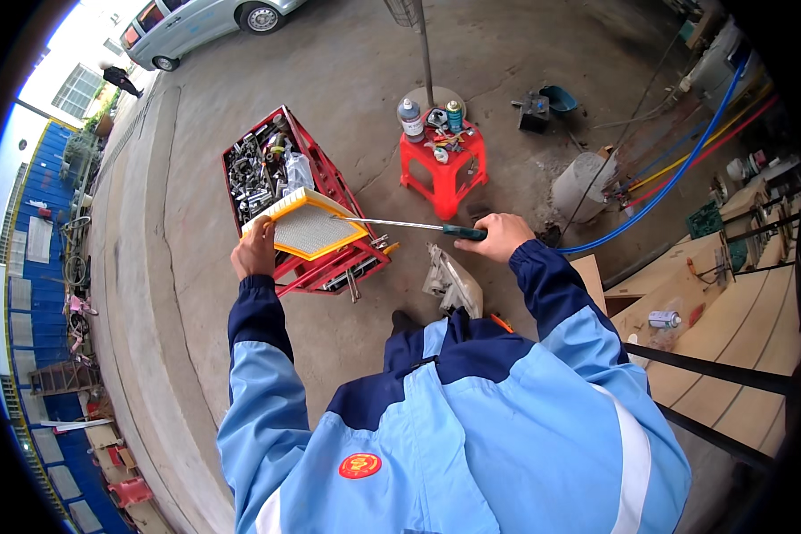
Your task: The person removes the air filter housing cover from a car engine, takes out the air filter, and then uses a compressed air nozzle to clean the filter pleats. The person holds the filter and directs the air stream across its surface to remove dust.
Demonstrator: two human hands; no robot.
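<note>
My left hand (255, 250) grips the left edge of a panel air filter (317, 229) with a yellow-orange rim and a pale mesh face. The filter is held tilted above the near end of a red tool cart (327, 167). In my right hand (500, 237) is a long screwdriver (464, 232) with a dark green handle. Its metal shaft points left, and the tip reaches the upper right part of the filter face; whether it presses on the mesh I cannot tell. Metal sockets and tools (257, 170) fill the cart's top tray, beside a clear plastic bag (298, 171).
A red plastic stool (444, 180) carries a bottle (410, 120), a spray can (454, 116) and small parts. A headlight unit (454, 284) lies by my feet. At right are a blue hose (694, 160), a concrete cylinder (582, 187) and wooden shelving (721, 347). A van (200, 30) stands far off, near a person (120, 79).
</note>
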